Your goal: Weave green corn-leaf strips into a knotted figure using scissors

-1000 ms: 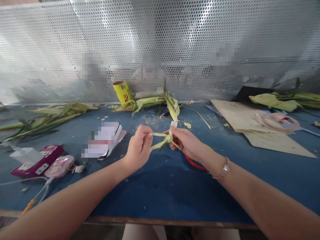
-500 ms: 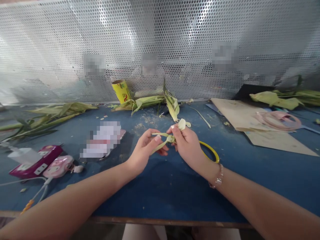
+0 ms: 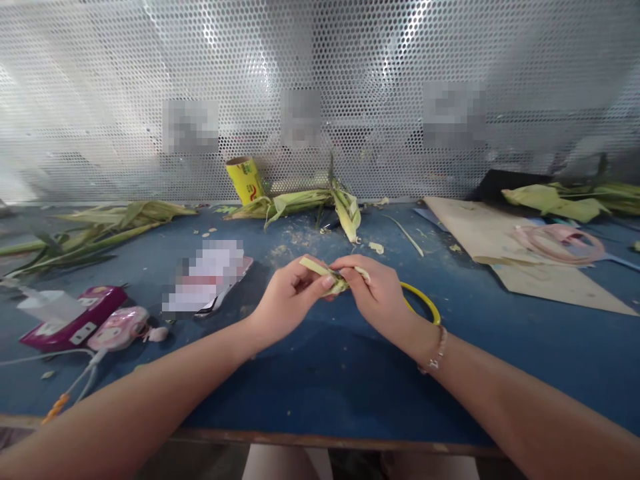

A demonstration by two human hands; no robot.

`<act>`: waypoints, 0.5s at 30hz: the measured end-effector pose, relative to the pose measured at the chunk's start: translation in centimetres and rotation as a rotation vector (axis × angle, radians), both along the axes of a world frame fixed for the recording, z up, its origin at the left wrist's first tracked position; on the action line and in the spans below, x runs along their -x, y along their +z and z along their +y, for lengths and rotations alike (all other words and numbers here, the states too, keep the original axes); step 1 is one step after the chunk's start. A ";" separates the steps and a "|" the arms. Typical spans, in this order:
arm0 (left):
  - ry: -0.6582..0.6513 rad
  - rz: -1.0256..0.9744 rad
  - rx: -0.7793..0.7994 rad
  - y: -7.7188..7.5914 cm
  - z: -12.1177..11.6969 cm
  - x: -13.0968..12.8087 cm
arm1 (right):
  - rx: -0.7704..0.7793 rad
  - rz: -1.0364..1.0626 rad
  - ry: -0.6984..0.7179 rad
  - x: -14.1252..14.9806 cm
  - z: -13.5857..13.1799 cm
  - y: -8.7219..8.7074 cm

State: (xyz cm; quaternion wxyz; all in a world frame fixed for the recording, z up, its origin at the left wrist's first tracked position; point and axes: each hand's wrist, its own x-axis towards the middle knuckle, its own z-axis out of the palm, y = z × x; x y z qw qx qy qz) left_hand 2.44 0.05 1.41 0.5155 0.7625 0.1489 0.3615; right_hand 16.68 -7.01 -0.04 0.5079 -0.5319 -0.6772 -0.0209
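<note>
Both of my hands meet over the middle of the blue table, pinching one pale green corn husk strip (image 3: 340,285) between them. My left hand (image 3: 293,293) has its thumb pressed on the folded part, and a flat end of the strip sticks up past its fingers. My right hand (image 3: 375,293) grips the other side, its thumb and fingertips close to my left thumb; a pale bit shows above its knuckles. Part of the husk is hidden inside the fingers. A yellow ring (image 3: 427,300) lies on the table behind my right wrist, partly covered by it.
Corn husks (image 3: 300,203) and a yellow tube (image 3: 245,181) stand along the perforated metal wall (image 3: 350,60). More leaves (image 3: 115,223) lie at left, near a phone (image 3: 225,283), purple power strip (image 3: 75,320) and pink case (image 3: 120,328). Brown cardboard (image 3: 470,230) and a pink ring (image 3: 597,247) are at right.
My hands have drawn together, and the husk's loose ends, spread between them before, are now folded in and mostly covered by my fingers. The view has shifted slightly.
</note>
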 end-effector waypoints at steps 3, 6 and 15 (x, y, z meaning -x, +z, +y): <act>0.117 0.112 -0.386 0.4 0.2 0.5 | -0.033 -0.087 0.024 -0.4 0.1 -0.3; 0.187 0.239 -0.701 1.2 0.1 0.8 | -0.042 -0.167 0.037 -0.8 0.1 -0.5; 0.192 0.257 -0.587 0.7 -0.8 0.7 | 0.048 -0.255 -0.007 -0.6 0.3 -0.3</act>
